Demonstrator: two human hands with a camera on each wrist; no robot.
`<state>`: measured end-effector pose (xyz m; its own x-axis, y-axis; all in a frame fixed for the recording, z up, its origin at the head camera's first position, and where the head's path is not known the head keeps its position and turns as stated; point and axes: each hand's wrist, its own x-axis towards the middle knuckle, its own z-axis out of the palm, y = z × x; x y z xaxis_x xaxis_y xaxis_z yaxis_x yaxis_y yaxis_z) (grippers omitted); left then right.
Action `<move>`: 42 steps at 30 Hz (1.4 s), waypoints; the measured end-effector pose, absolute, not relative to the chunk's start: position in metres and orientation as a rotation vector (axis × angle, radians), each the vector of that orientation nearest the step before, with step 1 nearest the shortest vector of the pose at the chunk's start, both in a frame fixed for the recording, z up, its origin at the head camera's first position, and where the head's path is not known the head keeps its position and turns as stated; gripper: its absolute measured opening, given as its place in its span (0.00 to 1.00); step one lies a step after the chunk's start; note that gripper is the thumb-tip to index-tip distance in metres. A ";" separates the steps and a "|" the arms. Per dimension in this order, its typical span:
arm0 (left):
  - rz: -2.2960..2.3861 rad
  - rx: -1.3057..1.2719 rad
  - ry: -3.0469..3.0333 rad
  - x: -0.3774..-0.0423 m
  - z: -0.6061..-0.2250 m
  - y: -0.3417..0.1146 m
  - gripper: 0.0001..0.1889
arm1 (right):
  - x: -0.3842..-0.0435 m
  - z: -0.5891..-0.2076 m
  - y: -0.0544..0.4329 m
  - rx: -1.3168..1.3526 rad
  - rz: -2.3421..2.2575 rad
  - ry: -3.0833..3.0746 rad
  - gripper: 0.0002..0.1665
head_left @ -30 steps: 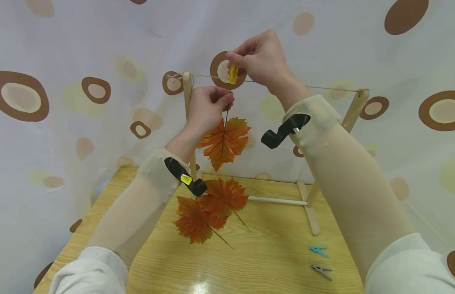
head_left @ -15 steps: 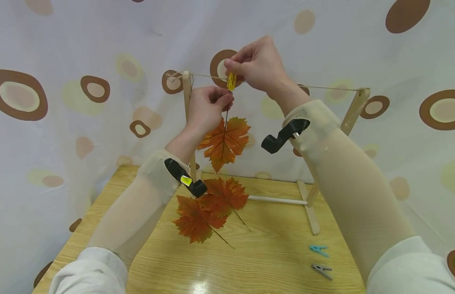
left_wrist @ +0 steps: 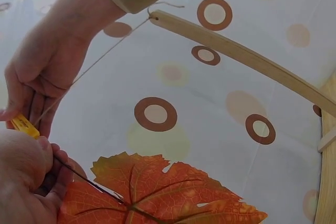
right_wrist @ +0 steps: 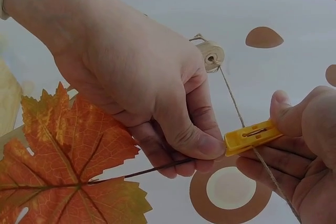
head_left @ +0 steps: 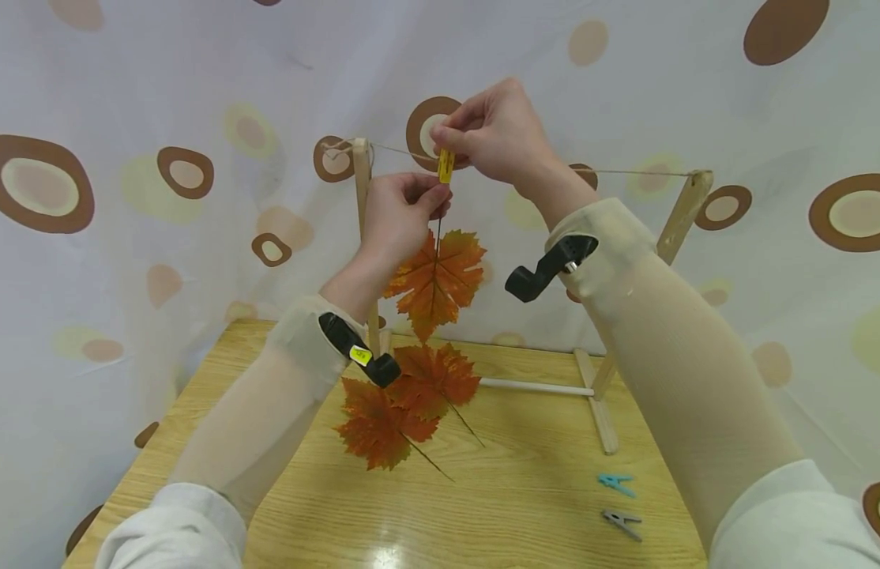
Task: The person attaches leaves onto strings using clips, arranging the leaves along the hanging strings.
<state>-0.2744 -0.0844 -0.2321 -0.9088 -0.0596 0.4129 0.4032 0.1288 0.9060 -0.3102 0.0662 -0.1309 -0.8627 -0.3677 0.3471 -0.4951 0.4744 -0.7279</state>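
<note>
My left hand pinches the thin dark stem of an orange maple leaf, which hangs below the fingers. Just above, my right hand holds a yellow clothespin between thumb and fingers. In the right wrist view the clothespin lies across the twine, its tip touching or nearly touching the left fingertips. The stem's top end is hidden in the left fingers. From the left wrist view, the leaf spreads under both hands.
The twine runs between two wooden posts, the left post and right post. On the table lie two more maple leaves, a blue clothespin and a grey clothespin. A white rod joins the frame's base.
My right hand has come down with the yellow clothespin to the left fingertips, and the twine now dips there. The left hand and its leaf have sunk very slightly.
</note>
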 end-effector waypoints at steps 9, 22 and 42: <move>-1.881 -0.327 -2.010 -0.275 -0.239 -0.083 0.10 | -0.308 -0.134 0.068 0.776 1.332 -2.595 0.18; -1.943 -0.341 -1.895 -0.275 -0.248 -0.082 0.10 | -0.305 -0.132 0.070 0.839 1.409 -2.637 0.18; -1.871 -0.373 -1.867 -0.277 -0.250 -0.084 0.08 | -0.307 -0.128 0.079 0.849 1.423 -2.630 0.31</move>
